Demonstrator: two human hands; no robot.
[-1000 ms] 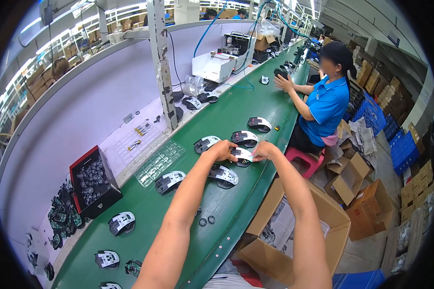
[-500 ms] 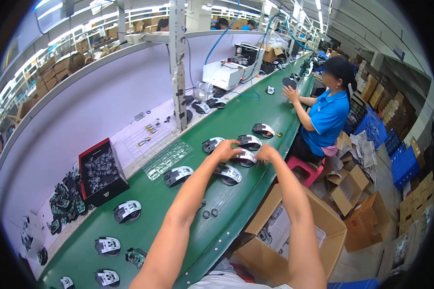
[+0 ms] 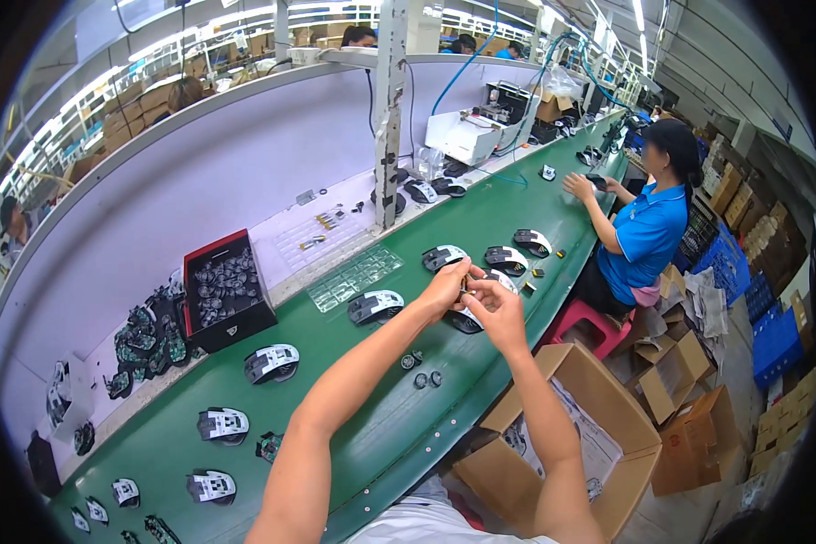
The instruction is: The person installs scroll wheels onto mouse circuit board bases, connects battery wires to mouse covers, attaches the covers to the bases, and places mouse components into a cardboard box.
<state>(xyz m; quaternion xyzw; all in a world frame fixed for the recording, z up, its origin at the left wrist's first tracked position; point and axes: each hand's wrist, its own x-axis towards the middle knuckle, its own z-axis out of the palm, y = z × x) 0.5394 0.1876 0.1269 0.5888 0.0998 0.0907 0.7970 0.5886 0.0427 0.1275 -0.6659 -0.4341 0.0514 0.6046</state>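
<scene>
My left hand (image 3: 446,290) and my right hand (image 3: 497,313) meet above the green belt, fingertips pinched together around a small part (image 3: 467,285). It looks dark with a yellowish edge; my fingers hide most of it. White-and-black computer mouse bodies lie just under and around my hands: one mouse body (image 3: 443,257) beyond my left hand, another mouse body (image 3: 506,260) farther right, and one partly covered by my fingers. Small black-and-yellow parts (image 3: 537,272) rest on the belt beside the mice, right of my hands.
Several more mouse bodies (image 3: 272,363) are spread leftward along the green belt (image 3: 354,453). A clear plastic tray (image 3: 355,276) and a red-rimmed black box (image 3: 229,299) of small parts lie along the far side. Small wheels (image 3: 421,380) sit nearer me. A co-worker (image 3: 657,218) sits at right, by an open carton (image 3: 626,435).
My hands have lifted from the mouse bodies and come together around a small part. More black-and-yellow parts now show beside the mice. The whole view has shifted; the co-worker's hands have moved apart.
</scene>
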